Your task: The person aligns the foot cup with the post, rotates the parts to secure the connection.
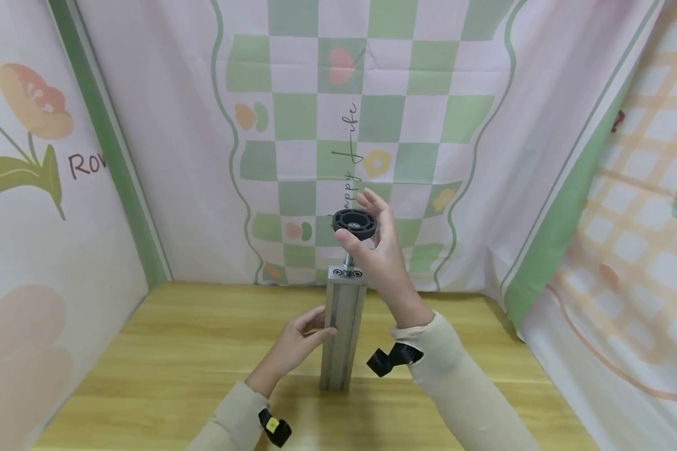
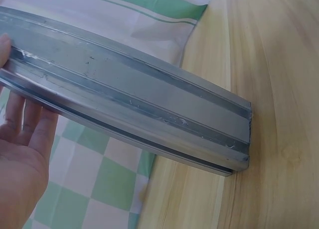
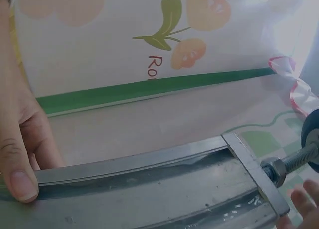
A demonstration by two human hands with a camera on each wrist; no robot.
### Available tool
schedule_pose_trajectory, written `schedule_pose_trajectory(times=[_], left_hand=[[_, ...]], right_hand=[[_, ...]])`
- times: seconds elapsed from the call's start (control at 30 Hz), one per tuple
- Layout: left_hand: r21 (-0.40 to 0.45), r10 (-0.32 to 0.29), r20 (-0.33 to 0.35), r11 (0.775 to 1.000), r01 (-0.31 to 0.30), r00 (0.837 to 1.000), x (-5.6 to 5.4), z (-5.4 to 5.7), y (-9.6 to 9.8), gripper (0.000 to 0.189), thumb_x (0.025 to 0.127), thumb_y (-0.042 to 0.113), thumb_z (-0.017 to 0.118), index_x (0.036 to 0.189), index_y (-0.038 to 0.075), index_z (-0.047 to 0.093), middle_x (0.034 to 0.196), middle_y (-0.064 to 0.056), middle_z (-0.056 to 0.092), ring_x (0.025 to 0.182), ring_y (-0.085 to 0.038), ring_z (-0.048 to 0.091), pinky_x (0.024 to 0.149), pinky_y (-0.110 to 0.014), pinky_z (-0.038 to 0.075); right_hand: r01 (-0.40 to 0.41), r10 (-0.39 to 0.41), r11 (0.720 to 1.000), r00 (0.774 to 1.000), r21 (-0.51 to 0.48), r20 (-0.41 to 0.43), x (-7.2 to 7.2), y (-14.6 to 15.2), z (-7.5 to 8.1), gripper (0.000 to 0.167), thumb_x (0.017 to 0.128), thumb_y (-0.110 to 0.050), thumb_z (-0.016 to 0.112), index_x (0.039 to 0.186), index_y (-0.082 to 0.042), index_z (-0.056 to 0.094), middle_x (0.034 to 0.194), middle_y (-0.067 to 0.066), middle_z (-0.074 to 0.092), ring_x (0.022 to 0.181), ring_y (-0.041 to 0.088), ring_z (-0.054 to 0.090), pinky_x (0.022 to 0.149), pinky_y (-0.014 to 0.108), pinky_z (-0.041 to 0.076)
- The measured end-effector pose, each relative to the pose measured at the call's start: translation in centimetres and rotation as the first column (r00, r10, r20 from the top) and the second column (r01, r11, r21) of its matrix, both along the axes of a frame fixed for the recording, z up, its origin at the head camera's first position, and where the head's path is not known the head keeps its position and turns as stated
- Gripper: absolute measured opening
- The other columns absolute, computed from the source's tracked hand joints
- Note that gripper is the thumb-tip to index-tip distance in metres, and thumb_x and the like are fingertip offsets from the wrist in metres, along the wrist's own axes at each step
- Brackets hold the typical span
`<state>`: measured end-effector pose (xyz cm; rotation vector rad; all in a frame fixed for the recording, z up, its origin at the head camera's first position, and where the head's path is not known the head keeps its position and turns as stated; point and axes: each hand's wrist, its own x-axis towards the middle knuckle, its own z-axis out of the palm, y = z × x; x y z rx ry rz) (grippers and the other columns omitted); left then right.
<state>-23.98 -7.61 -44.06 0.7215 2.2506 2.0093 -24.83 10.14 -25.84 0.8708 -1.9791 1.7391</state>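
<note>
While left fingers (image 1: 310,317) grip upright metal profile (image 1: 344,332), right fingers (image 1: 385,216) curl around black disc (image 1: 356,231) atop bolt (image 1: 348,260).

A grooved metal bar (image 2: 129,94) slants from the upper left of the frame to right of centre, its end on the wooden table (image 2: 284,64). The left hand (image 2: 24,164), at lower left, grips it, thumb (image 2: 4,49) at the left edge. Green-and-white cloth (image 2: 82,174) shows at lower left and top.

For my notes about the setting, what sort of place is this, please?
Probably a curtained work booth: printed cloths hang around a wood-grain tabletop, where the left hand holds an upright aluminium profile topped by a levelling foot.
</note>
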Motion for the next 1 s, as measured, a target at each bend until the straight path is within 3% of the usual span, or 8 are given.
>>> schedule_pose_trajectory(times=[0.17,0.3,0.4,0.6,0.67,0.8,1.0], left_hand=[[-0.016,0.021,0.012,1.000,-0.021,1.000,0.1,0.0,0.0,0.055,0.096,0.034,0.070,0.144,0.014,0.054,0.120,-0.006,0.067,0.113,-0.024,0.063,0.098,-0.042,0.051],[-0.019,0.029,0.010,0.999,-0.029,1.000,0.1,0.1,0.1,0.054,0.096,0.032,0.070,0.144,0.014,0.054,0.121,-0.007,0.067,0.113,-0.024,0.063,0.098,-0.042,0.051],[-0.015,0.035,0.010,0.999,-0.035,0.999,0.2,0.1,0.1,0.054,0.096,0.030,0.071,0.144,0.012,0.054,0.121,-0.007,0.067,0.113,-0.023,0.063,0.099,-0.041,0.050],[-0.017,0.031,0.002,0.999,-0.031,1.000,0.0,-0.1,0.0,0.054,0.095,0.033,0.071,0.143,0.014,0.055,0.120,-0.005,0.067,0.111,-0.021,0.063,0.098,-0.040,0.050],[-0.018,0.031,0.005,0.999,-0.031,1.000,0.0,-0.2,0.1,0.055,0.096,0.033,0.070,0.144,0.013,0.054,0.121,-0.006,0.067,0.112,-0.023,0.063,0.099,-0.042,0.050],[-0.021,0.035,0.017,0.999,-0.035,0.999,0.2,-0.2,0.1,0.059,0.097,0.032,0.069,0.146,0.008,0.050,0.124,-0.009,0.065,0.115,-0.026,0.062,0.100,-0.045,0.049],[-0.017,0.026,0.019,1.000,-0.025,0.999,0.2,0.0,0.1,0.057,0.097,0.032,0.069,0.146,0.010,0.050,0.123,-0.008,0.065,0.114,-0.025,0.062,0.101,-0.045,0.049]], right_hand=[[-0.239,0.242,0.970,0.968,-0.050,0.072,-0.7,0.8,0.2,0.105,0.084,-0.067,0.069,0.161,-0.020,0.015,0.162,-0.003,0.028,0.148,0.023,0.026,0.118,0.050,0.025],[-0.375,0.380,0.925,0.918,-0.066,0.110,-1.6,1.4,0.2,0.106,0.086,-0.065,0.068,0.161,-0.013,0.013,0.164,0.006,0.025,0.150,0.021,0.021,0.121,0.051,0.012],[-0.489,0.499,0.866,0.851,-0.100,0.163,-2.2,1.8,0.1,0.106,0.088,-0.061,0.068,0.161,-0.009,0.012,0.164,0.012,0.022,0.150,0.021,0.019,0.120,0.053,0.010],[-0.665,0.711,0.702,0.675,-0.255,0.195,-2.9,2.5,-0.3,0.080,0.103,-0.044,0.050,0.158,0.001,0.014,0.164,0.017,0.021,0.151,0.028,0.015,0.116,0.048,0.025],[-0.688,0.744,0.665,0.641,-0.290,0.186,-3.0,2.7,-0.4,0.072,0.105,-0.039,0.046,0.157,0.003,0.020,0.164,0.018,0.020,0.151,0.032,0.013,0.117,0.046,0.026],[-0.700,0.759,0.649,0.626,-0.298,0.181,-3.2,2.8,-0.6,0.071,0.103,-0.040,0.052,0.154,0.003,0.028,0.163,0.017,0.022,0.150,0.037,0.011,0.116,0.043,0.028],[-0.688,0.735,0.676,0.653,-0.262,0.183,-3.2,2.8,-0.6,0.083,0.101,-0.045,0.057,0.156,0.004,0.020,0.155,0.014,0.040,0.146,0.031,0.029,0.113,0.043,0.032]])
